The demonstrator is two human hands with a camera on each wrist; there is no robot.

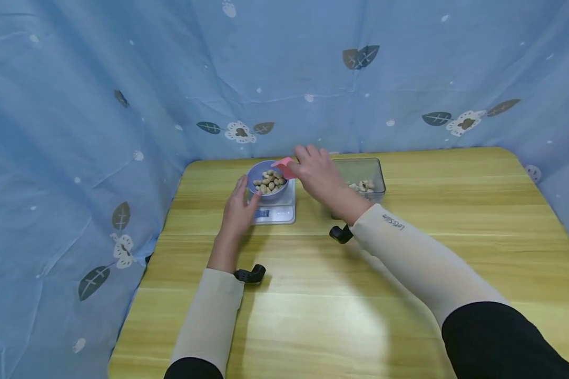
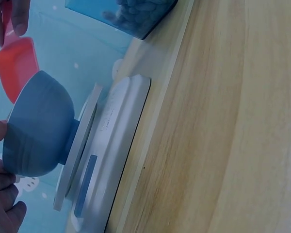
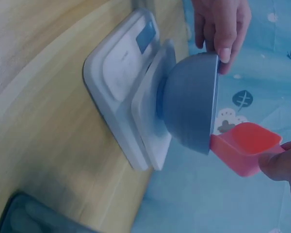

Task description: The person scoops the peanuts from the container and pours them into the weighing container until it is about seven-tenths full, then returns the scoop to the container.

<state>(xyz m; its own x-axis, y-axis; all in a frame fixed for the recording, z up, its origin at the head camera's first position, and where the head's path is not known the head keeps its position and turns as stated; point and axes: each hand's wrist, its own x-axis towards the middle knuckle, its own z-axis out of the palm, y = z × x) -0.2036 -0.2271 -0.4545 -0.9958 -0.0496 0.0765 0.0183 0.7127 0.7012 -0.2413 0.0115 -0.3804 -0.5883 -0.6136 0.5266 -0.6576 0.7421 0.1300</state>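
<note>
A blue bowl [image 1: 255, 172] with peanuts [image 1: 271, 183] in it stands upright on a white kitchen scale [image 1: 284, 211]. My left hand [image 1: 237, 210] holds the bowl at its near left side, the thumb at the rim and the fingers spread along the wall. Above the bowl's right rim, my right hand [image 1: 315, 173] pinches the handle of a pink scoop [image 1: 284, 167]. In the right wrist view the scoop [image 3: 245, 148] is tilted with its lip at the bowl's rim, and no peanuts show inside it. The scale's display [image 2: 85, 186] is too blurred to read.
Right of the scale stands a clear rectangular container [image 1: 360, 168] with more peanuts [image 1: 364, 186], partly hidden behind my right forearm. Both sit near the back edge of the wooden table [image 1: 313, 316], against a blue patterned curtain [image 1: 289, 68].
</note>
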